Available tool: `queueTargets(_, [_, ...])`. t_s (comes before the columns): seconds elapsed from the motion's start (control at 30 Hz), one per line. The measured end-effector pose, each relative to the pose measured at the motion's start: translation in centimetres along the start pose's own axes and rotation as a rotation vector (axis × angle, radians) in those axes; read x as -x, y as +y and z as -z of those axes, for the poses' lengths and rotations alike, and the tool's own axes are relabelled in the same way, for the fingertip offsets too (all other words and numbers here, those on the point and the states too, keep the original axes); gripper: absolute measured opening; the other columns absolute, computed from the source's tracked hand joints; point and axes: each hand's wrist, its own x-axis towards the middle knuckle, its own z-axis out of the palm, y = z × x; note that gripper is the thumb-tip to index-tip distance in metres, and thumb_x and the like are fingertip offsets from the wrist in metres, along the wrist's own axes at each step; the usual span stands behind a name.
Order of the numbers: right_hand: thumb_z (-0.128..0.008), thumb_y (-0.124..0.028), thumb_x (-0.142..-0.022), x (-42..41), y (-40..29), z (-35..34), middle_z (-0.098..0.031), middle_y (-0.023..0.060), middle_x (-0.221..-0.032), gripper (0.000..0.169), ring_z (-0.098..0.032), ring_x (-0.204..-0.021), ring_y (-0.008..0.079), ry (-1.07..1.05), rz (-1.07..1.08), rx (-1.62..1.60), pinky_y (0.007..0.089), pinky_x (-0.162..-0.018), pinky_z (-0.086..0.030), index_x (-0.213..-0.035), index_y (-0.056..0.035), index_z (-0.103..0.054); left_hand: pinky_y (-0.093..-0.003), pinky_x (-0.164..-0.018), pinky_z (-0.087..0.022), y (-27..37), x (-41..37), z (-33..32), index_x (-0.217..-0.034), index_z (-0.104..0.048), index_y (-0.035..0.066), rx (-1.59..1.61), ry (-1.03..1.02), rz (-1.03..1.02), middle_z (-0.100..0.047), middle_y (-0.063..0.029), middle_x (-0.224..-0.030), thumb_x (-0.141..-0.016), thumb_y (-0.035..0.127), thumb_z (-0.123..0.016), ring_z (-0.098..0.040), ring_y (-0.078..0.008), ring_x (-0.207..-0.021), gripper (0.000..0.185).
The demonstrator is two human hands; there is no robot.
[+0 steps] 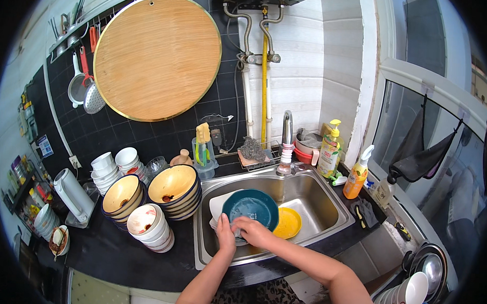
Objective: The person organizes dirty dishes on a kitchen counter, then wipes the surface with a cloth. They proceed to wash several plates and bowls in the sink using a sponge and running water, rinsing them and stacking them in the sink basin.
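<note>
My left hand [225,235] and my right hand [253,232] come together over the front left of the stainless-steel sink [338,213]. Between them is a pale, partly see-through item [239,241], mostly covered by my fingers; its kind is unclear. The left hand is upright along its left side, while the right hand's fingers are bent onto it. Just beyond my fingertips, a round teal dish [253,206] with wet marks sits in the sink. To its right a yellow plate [288,222] lies low in the basin. A white dish [216,203] shows partly behind the teal one.
Stacked yellow bowls [174,185] and white bowls [149,225] stand left of the sink. The faucet [286,149] rises behind it. On the right are a soap pump bottle [331,151], an orange spray bottle [355,180] and dark gloves [364,212]. More bowls [409,292] are stacked low right.
</note>
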Motion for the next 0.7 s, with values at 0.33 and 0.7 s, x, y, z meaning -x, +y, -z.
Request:
queueTargets(0.33, [-0.054,-0.003,-0.073,-2.8,5.7,5.1,-0.054,0.0162,-0.103,0.023,-0.052,-0.096,0.034,0.329,-0.098,0.591,0.0395,-0.082,-0.042,-0.095,-0.006,-0.048,-0.0314,-0.085,-0.04,2.8,2.4,-1.6,-0.124,-0.042,0.0,-0.105,-0.059,0.045,-0.051,-0.0115,-0.112,-0.093,0.032,-0.041,-0.049,-0.0201,-0.098,0.045])
queueTargets(0.7, [-0.053,-0.004,-0.084,2.5,9.1,0.6,-0.051,0.0138,-0.114,0.05,-0.05,-0.104,0.0226,0.715,-0.682,-0.568,0.0302,-0.089,-0.04,-0.129,-0.0056,-0.032,-0.0321,-0.094,-0.035,3.3,2.6,-1.8,-0.133,-0.024,-0.001,-0.186,-0.191,-0.143,-0.043,-0.0189,-0.123,-0.092,0.025,-0.046,-0.045,-0.0248,-0.11,0.054])
